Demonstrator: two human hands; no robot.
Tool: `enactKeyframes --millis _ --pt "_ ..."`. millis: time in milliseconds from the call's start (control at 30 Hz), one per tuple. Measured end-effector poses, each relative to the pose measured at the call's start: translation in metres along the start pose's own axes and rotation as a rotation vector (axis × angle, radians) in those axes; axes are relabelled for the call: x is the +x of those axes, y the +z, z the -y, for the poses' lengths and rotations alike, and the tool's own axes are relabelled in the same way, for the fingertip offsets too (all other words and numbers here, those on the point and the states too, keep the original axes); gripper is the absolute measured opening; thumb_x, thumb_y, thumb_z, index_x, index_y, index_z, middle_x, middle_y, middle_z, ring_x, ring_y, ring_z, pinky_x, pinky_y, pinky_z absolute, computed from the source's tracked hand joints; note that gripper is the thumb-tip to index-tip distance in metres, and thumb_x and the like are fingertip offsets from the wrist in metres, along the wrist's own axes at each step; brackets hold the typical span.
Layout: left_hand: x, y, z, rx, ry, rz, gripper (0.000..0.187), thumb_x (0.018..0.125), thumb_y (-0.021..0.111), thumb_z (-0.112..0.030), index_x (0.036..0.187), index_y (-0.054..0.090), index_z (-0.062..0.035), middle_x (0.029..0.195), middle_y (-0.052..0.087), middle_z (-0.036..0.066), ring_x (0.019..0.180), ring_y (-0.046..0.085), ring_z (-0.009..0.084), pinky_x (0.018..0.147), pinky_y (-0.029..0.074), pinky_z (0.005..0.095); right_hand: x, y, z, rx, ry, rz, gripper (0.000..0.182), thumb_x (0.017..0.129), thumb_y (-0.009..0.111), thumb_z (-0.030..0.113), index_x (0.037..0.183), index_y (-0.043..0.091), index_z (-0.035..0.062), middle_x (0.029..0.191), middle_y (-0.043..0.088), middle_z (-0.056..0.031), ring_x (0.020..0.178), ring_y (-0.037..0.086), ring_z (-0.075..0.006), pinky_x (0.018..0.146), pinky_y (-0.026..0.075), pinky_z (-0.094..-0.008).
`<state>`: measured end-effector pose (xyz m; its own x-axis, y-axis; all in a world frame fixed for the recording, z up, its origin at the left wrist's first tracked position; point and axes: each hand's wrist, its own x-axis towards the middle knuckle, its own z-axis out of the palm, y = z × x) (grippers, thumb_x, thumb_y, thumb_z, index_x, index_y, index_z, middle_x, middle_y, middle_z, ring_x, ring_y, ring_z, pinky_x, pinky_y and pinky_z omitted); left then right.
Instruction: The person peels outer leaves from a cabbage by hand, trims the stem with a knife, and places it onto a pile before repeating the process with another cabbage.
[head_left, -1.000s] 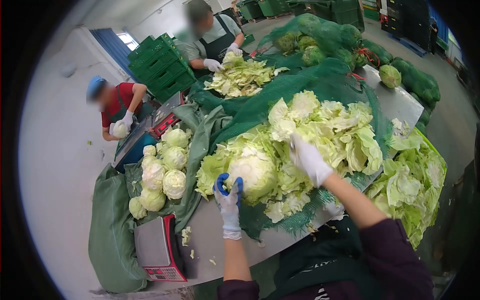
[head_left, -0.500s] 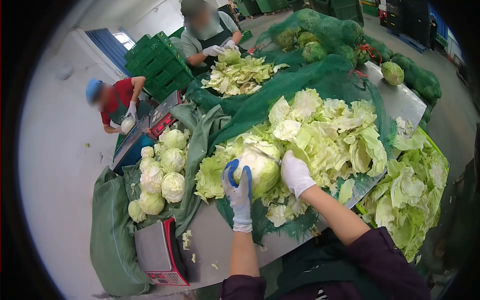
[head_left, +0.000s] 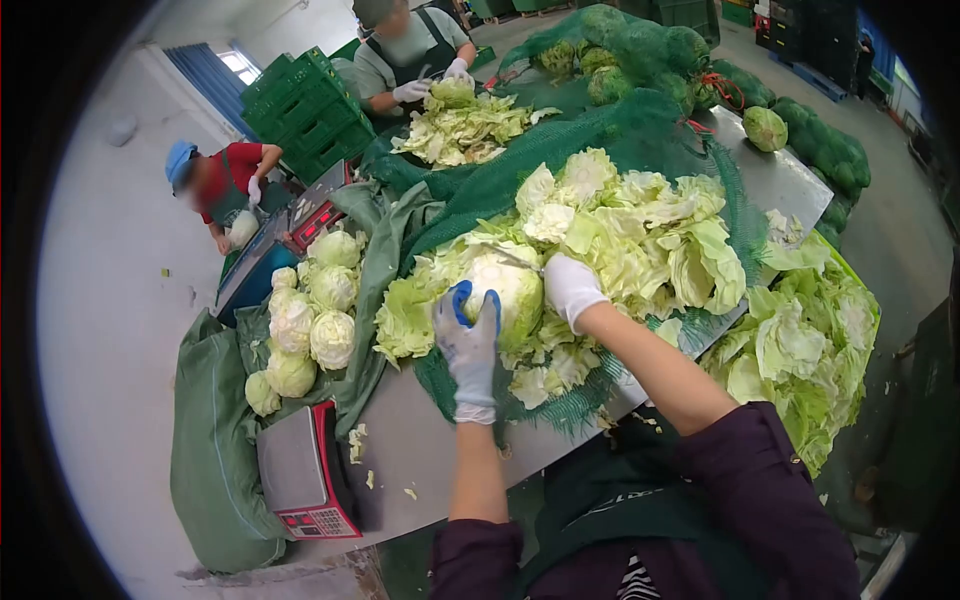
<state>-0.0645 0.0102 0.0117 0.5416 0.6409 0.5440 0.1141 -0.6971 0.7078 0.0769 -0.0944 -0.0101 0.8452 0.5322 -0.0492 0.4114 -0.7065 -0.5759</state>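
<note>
A trimmed cabbage with a pale cut top sits among loose leaves on green netting in front of me. My left hand, in a white glove with blue fingertips, grips its near left side, thumb and fingers around it. My right hand, in a white glove, is closed on a knife whose handle is hidden in the fist. Its thin blade lies against the top of the cabbage. Right beside the right hand rises a heap of loose cabbage leaves.
Several trimmed cabbages lie on green sacking to the left, behind a red scale. A leaf-filled crate stands at right. Netted cabbages sit at the back. Two co-workers, one in a grey shirt, one in red, handle cabbages.
The view has shifted, so the table scene sits slightly higher and further left. Both my hands keep their hold on cabbage and knife. The grey-shirted co-worker's hands have moved apart.
</note>
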Motion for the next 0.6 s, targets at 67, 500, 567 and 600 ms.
enactKeyframes --millis 67,500,567,600 --pt "0.016 -0.017 0.013 -0.054 -0.061 0.217 0.038 0.081 0.069 -0.026 0.105 0.058 0.0012 0.100 0.060 0.014 0.092 0.057 0.0267 0.084 0.045 0.0372 -0.013 0.000 0.000 0.025 0.012 -0.043 0.018 0.083 0.052 0.004 0.095 0.062 -0.0047 0.091 0.064 -0.0289 0.088 0.065 -0.0399 0.075 0.053 -0.0430" --pt "0.022 -0.002 0.064 0.444 0.391 0.358 0.032 0.094 0.051 -0.024 0.125 0.052 -0.0267 0.131 0.049 0.017 0.118 0.047 0.0383 0.100 0.037 0.0429 0.033 -0.005 0.004 -0.154 -0.097 0.084 0.016 0.078 0.058 0.004 0.088 0.069 -0.0006 0.093 0.067 -0.0231 0.088 0.066 -0.0355 0.075 0.054 -0.0410" --pt "0.014 -0.001 0.054 0.512 0.359 0.338 0.032 0.094 0.051 -0.024 0.125 0.052 -0.0266 0.132 0.049 0.017 0.118 0.047 0.0383 0.100 0.037 0.0431 0.046 -0.001 0.000 -0.214 -0.153 0.126 0.020 0.081 0.053 0.008 0.089 0.069 -0.0004 0.094 0.066 -0.0240 0.087 0.066 -0.0365 0.074 0.054 -0.0423" --pt "0.013 0.002 0.050 0.578 0.341 0.320 0.032 0.094 0.051 -0.025 0.125 0.052 -0.0264 0.132 0.049 0.017 0.119 0.046 0.0384 0.101 0.037 0.0434 0.053 -0.002 -0.002 -0.215 -0.156 0.129 0.020 0.081 0.053 0.008 0.089 0.069 -0.0004 0.094 0.066 -0.0240 0.087 0.066 -0.0365 0.074 0.054 -0.0423"
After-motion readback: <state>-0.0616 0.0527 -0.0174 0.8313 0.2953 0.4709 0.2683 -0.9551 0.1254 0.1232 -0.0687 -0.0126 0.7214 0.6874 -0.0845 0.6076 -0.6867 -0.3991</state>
